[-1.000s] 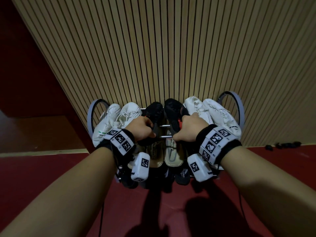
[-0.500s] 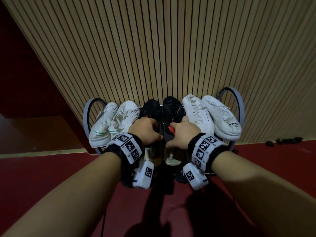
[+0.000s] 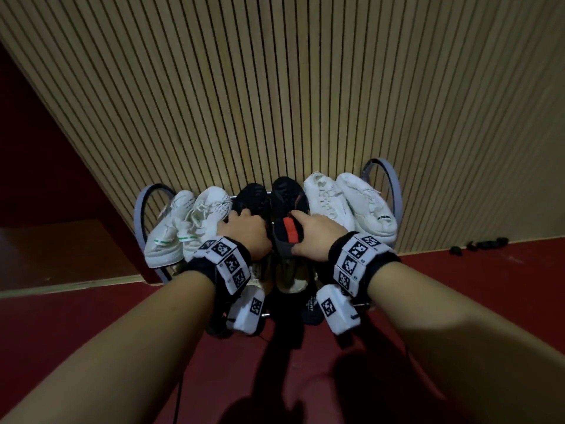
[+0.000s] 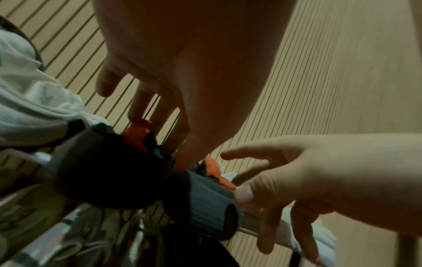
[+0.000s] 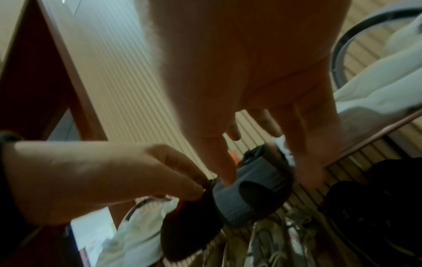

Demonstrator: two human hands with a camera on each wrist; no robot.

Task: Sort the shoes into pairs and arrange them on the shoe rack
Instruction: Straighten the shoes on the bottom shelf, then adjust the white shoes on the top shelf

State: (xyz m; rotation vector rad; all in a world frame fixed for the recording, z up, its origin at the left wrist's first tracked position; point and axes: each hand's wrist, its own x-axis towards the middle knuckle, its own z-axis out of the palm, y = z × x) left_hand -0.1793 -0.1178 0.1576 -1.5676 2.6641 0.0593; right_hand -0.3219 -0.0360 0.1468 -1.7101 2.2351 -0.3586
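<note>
Two black shoes stand side by side in the middle of the top tier of the shoe rack (image 3: 395,191). My left hand (image 3: 241,220) grips the collar of the left black shoe (image 3: 252,194), fingers curled over its opening. My right hand (image 3: 302,232) holds the heel of the right black shoe (image 3: 286,191) between thumb and fingers, a red tab showing between them. The right wrist view shows that grey heel (image 5: 251,189) straddled by thumb and fingers. A white pair with green stripes (image 3: 171,231) sits left of them, and another white pair (image 3: 345,203) sits to the right.
The rack stands against a slatted wooden wall (image 3: 275,87) on a red floor (image 3: 61,332). Lower tiers hold more footwear, including a tan sandal (image 3: 290,278), mostly hidden by my wrists. Small dark objects (image 3: 483,243) lie on the floor at the right.
Both black shoes have moved back onto the top tier, in line with the white pairs. My right hand has slid to the heel, uncovering the red tab.
</note>
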